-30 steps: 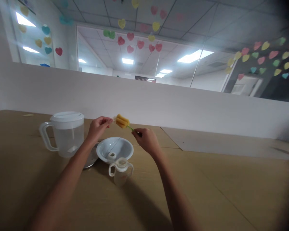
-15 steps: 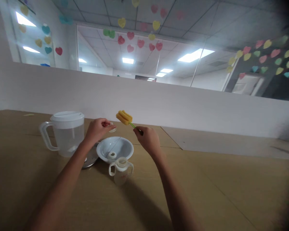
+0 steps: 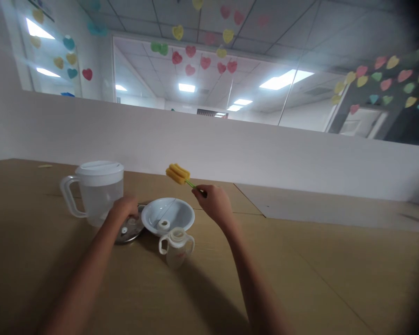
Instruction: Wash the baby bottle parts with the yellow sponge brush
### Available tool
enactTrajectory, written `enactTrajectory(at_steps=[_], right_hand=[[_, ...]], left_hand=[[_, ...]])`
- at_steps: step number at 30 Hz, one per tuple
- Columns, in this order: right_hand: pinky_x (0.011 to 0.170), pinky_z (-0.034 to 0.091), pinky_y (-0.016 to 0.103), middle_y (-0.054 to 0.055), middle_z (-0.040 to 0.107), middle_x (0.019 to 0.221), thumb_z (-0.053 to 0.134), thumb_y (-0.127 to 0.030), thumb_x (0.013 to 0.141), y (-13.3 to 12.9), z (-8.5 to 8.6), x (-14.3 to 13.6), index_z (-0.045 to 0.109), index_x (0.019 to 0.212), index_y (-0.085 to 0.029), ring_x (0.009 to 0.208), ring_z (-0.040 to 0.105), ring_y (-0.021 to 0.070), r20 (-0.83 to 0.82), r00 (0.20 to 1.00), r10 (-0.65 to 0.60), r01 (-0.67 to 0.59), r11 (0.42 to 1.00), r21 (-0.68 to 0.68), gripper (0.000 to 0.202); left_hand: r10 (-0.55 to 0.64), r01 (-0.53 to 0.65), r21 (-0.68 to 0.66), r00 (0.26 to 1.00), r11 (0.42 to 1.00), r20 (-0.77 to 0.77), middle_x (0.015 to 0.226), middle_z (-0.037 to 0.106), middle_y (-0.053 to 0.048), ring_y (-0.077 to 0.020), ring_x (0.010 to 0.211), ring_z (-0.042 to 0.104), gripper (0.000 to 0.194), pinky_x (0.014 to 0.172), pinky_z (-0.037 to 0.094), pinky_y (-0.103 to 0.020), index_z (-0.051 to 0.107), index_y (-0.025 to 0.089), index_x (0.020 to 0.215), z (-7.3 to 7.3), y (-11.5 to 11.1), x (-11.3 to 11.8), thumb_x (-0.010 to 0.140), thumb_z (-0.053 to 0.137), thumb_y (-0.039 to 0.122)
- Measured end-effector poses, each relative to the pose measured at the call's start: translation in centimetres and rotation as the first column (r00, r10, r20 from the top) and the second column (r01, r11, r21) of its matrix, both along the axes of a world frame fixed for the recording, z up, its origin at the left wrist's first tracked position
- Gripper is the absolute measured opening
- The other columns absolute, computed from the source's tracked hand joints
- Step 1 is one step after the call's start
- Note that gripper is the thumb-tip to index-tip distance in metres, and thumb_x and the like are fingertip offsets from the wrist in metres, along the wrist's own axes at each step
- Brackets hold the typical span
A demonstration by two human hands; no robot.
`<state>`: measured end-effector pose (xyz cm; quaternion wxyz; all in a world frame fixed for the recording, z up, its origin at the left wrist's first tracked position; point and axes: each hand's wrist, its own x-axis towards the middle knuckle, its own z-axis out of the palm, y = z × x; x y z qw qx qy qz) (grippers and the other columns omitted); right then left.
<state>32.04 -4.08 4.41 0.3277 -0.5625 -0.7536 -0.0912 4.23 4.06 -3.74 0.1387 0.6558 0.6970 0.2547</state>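
My left hand (image 3: 126, 207) is over a round metal tray (image 3: 128, 236), its fingers round a small clear piece (image 3: 132, 220) low above the tray. A small white part (image 3: 124, 230) lies on the tray. In my right hand (image 3: 212, 201) is the green handle of a yellow sponge brush (image 3: 178, 173), raised above the table. Between the hands stands a white bowl (image 3: 181, 215) with a white ring-shaped cap (image 3: 163, 225) inside. In front of the bowl, a clear two-handled bottle (image 3: 175, 251) stands upright and uncapped.
A lidded clear pitcher (image 3: 99, 193) stands at the left, close behind my left hand. The wooden table (image 3: 300, 270) meets a white wall (image 3: 230, 153) at the back. A small flat scrap (image 3: 45, 166) lies at the far left.
My left hand has moved left and down from behind the bowl to the tray, taking the clear piece along. The sponge brush has shifted slightly left and down.
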Motion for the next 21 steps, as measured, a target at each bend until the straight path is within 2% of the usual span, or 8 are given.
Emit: enactTrajectory(at_steps=[3, 7, 10, 14, 17, 19, 21], right_hand=[[0.048, 0.023, 0.024, 0.003, 0.067, 0.067, 0.053, -0.034, 0.085, 0.1, -0.1, 0.0, 0.073, 0.082, -0.024, 0.054, 0.052, 0.0119, 0.008, 1.0, -0.001, 0.001, 1.0, -0.007, 0.023], [0.048, 0.024, 0.024, 0.003, 0.067, 0.068, 0.053, -0.034, 0.085, 0.1, -0.1, 0.1, 0.073, 0.085, -0.024, 0.056, 0.053, 0.0126, -0.001, 1.0, -0.012, 0.012, 1.0, -0.003, 0.023], [0.048, 0.024, 0.024, 0.003, 0.067, 0.068, 0.053, -0.034, 0.085, 0.0, 0.0, 0.2, 0.073, 0.085, -0.024, 0.057, 0.053, 0.0129, -0.01, 1.0, -0.022, 0.022, 1.0, -0.008, 0.022], [0.048, 0.024, 0.024, 0.003, 0.067, 0.068, 0.053, -0.034, 0.085, -0.1, 0.2, 0.1, 0.073, 0.085, -0.024, 0.057, 0.054, 0.0131, -0.014, 0.999, -0.032, 0.032, 0.999, -0.016, 0.022], [0.048, 0.025, 0.024, 0.003, 0.067, 0.068, 0.053, -0.034, 0.086, -0.1, 0.2, 0.2, 0.073, 0.086, -0.024, 0.058, 0.055, 0.0132, -0.015, 0.999, -0.03, 0.03, 0.999, -0.017, 0.023], [0.049, 0.026, 0.024, 0.004, 0.068, 0.069, 0.053, -0.034, 0.086, -0.1, 0.2, 0.2, 0.073, 0.087, -0.024, 0.058, 0.056, 0.0134, -0.016, 0.999, -0.031, 0.03, 0.999, -0.016, 0.022], [0.049, 0.026, 0.024, 0.004, 0.068, 0.069, 0.053, -0.034, 0.085, -0.1, 0.2, 0.3, 0.073, 0.086, -0.024, 0.058, 0.056, 0.0135, -0.015, 0.999, -0.032, 0.032, 0.999, -0.012, 0.022]], left_hand=[[-0.009, -0.005, -0.115, 0.993, 0.993, -0.116, 0.036, 0.049, -0.004, -0.0257, 0.058, 0.061, 0.029, 0.062, 0.045, -0.035, 0.043, 0.019, 0.027, -0.9, 0.3, 0.7, 0.035, 0.071, 0.013], [-0.024, -0.001, -0.141, 0.984, 0.99, -0.174, 0.039, 0.053, -0.003, -0.0215, 0.054, 0.06, 0.026, 0.059, 0.045, -0.032, 0.048, 0.019, 0.032, -1.1, 0.1, 0.9, 0.04, 0.072, 0.025], [-0.025, -0.001, -0.129, 0.978, 0.992, -0.205, 0.04, 0.054, -0.003, -0.0207, 0.054, 0.06, 0.023, 0.059, 0.045, -0.03, 0.053, 0.019, 0.036, -0.3, -0.3, 0.7, 0.041, 0.073, 0.029], [-0.032, 0.016, -0.066, 0.967, 0.998, -0.254, 0.054, 0.064, -0.009, -0.0253, 0.064, 0.063, 0.018, 0.063, 0.045, -0.033, 0.061, 0.019, 0.045, 2.0, -1.1, 1.2, 0.051, 0.071, 0.032], [-0.072, 0.082, 0.02, 0.954, 0.996, -0.292, 0.077, 0.07, -0.015, -0.0268, 0.078, 0.065, 0.016, 0.07, 0.044, -0.034, 0.069, 0.019, 0.063, 2.8, -1.5, 3.6, 0.064, 0.064, 0.034], [-0.124, 0.137, 0.019, 0.944, 0.99, -0.305, 0.082, 0.071, -0.014, -0.0252, 0.082, 0.065, 0.015, 0.072, 0.044, -0.032, 0.071, 0.02, 0.069, 2.3, -1.6, 5.8, 0.065, 0.064, 0.032], [-0.176, 0.177, -0.026, 0.935, 0.984, -0.309, 0.079, 0.072, -0.014, -0.0253, 0.08, 0.065, 0.015, 0.07, 0.044, -0.031, 0.071, 0.019, 0.066, 1.1, -1.7, 8.0, 0.057, 0.072, 0.031]])
